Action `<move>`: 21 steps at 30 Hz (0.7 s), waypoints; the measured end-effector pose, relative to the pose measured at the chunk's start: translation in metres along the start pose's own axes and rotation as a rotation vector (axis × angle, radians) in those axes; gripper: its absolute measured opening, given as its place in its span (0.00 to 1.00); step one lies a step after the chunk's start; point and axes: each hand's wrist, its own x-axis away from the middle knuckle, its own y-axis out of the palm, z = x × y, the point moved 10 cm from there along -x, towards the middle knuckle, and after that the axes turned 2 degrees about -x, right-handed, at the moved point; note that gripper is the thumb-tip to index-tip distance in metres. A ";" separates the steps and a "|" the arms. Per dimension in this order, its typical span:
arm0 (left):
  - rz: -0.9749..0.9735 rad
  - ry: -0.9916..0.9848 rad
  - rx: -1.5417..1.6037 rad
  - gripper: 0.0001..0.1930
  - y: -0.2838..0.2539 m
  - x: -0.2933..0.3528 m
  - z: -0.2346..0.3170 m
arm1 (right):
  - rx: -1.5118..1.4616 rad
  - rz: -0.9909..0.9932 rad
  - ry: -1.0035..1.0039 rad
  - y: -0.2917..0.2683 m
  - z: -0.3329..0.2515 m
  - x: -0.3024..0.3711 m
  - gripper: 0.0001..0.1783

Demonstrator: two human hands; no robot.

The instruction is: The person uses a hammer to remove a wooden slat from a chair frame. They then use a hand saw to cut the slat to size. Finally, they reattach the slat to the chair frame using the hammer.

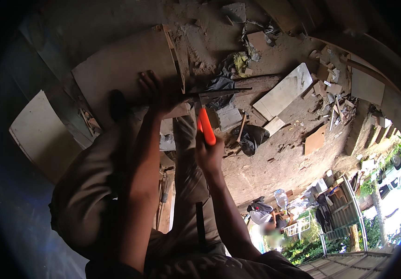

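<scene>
My right hand [209, 156] is wrapped round the bright orange handle [207, 126] of a tool. Its short metal part points away from me and meets a thin dark bar [226, 91] lying crosswise; I cannot tell what kind of tool it is. To the left, my left hand [160, 100] lies with fingers spread on or just over a large brown board [126, 65]. My legs are bent on either side of the work. A narrow wood strip [174, 56] stands along the board's right edge.
A pale board [44, 132] leans at the left. Right of the work lie a light panel [284, 90], a black plastic bag [255, 139], a wooden-handled tool [242, 126] and scattered wood scraps [333, 95]. Another person [261, 216] is farther off, near a metal gate [342, 209].
</scene>
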 end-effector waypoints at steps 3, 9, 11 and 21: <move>0.006 0.048 -0.200 0.81 0.010 -0.014 0.017 | 0.054 0.086 -0.104 0.016 -0.022 -0.055 0.15; -0.107 -0.121 0.052 0.82 -0.008 0.002 -0.008 | 0.023 -0.125 0.144 -0.028 0.042 0.157 0.08; -0.084 -0.056 0.067 0.82 -0.001 -0.007 0.010 | 0.056 -0.038 0.120 -0.037 0.030 0.163 0.08; 0.066 0.091 -0.129 0.81 -0.001 -0.010 0.018 | 0.016 0.119 -0.173 0.019 0.015 -0.016 0.16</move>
